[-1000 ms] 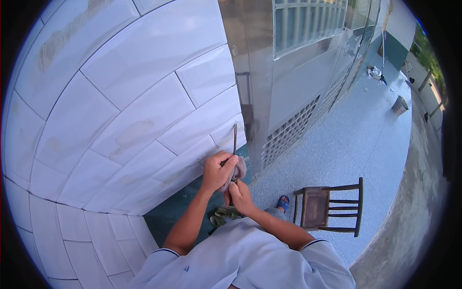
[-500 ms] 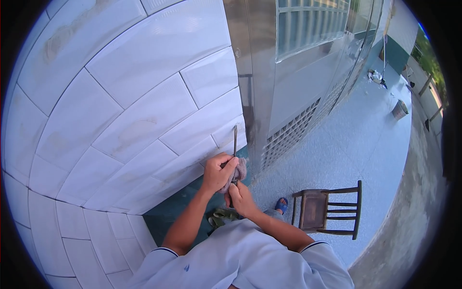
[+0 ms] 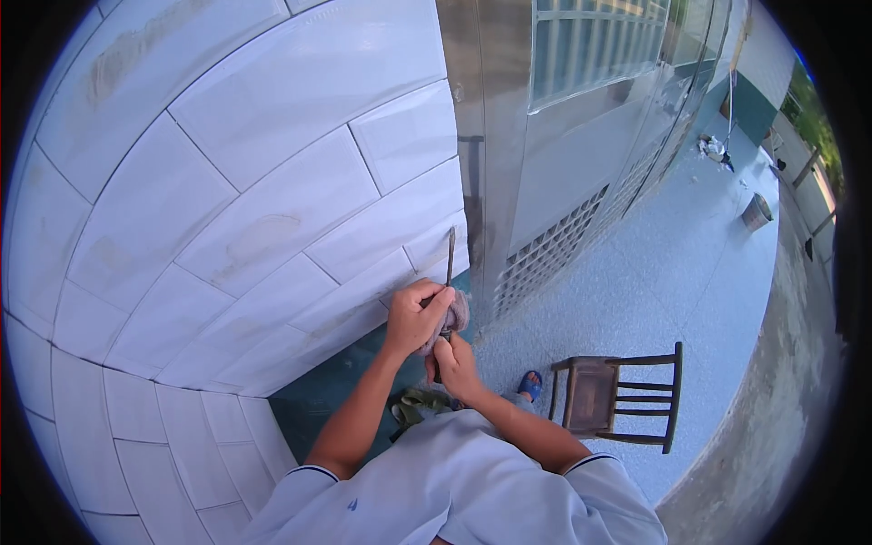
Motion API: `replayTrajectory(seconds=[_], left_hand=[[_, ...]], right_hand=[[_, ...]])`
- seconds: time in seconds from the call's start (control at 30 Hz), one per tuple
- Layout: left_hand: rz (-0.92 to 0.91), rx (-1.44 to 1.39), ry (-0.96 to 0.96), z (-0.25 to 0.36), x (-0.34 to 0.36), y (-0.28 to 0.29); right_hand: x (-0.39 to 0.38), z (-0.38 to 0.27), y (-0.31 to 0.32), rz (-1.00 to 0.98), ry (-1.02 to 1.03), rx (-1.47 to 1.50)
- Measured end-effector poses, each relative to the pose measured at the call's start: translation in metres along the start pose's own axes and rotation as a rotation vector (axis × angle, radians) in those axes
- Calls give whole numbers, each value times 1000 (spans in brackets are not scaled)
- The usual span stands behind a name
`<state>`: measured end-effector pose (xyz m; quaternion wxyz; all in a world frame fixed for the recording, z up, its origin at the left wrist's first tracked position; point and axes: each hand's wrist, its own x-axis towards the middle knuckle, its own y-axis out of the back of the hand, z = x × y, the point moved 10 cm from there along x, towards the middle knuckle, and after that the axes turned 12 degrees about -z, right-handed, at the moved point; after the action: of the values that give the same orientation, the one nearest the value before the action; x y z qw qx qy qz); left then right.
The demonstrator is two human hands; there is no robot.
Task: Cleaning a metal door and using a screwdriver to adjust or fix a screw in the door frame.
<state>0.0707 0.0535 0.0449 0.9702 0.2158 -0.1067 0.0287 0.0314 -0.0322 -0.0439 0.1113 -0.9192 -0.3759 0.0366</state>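
Note:
A thin-shafted metal tool [image 3: 450, 257], much like a screwdriver, points up and away from my left hand [image 3: 415, 315]. Its tip appears over a small white tile at the wall's right edge; whether it touches I cannot tell. My left fingers are closed round its lower end. A bunched grey-brown cloth [image 3: 457, 313] lies between my hands, against the left palm. Just below the cloth, my right hand [image 3: 459, 367] is closed on a dark handle [image 3: 437, 371]. Whether handle and shaft are one piece is hidden by cloth and fingers.
White wall tiles [image 3: 272, 227] fill the left, beside a shiny metal door frame [image 3: 495, 154] and a lower vent grille [image 3: 554, 245]. A dark wooden chair [image 3: 592, 397] stands at right near a foot in a blue sandal [image 3: 530, 385]. Farther off is a bucket [image 3: 756, 212].
The view has shifted slightly. In the picture, the tool's shaft and tip sit a little higher and farther right. Both hands keep their holds.

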Motion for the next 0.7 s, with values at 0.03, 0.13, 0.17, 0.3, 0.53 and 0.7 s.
replayTrajectory(seconds=[0.03,0.13,0.17,0.3,0.53,0.7], left_hand=[[3,2,2,2,2,1],[-4,1,1,2,2,0],[-21,10,44,-8,-2,-2],[-17,-13,48,-12,-2,-5],[54,-7,110,-18,-14,1],[400,-210,143,-28,-77,31]], right_hand=[[3,-7,4,11,26,-17],[-1,-10,2,7,33,-3],[-2,-6,0,-4,14,27],[0,12,2,-11,-40,2],[-6,2,3,-22,-5,-59],[-26,15,21,16,-13,76]])
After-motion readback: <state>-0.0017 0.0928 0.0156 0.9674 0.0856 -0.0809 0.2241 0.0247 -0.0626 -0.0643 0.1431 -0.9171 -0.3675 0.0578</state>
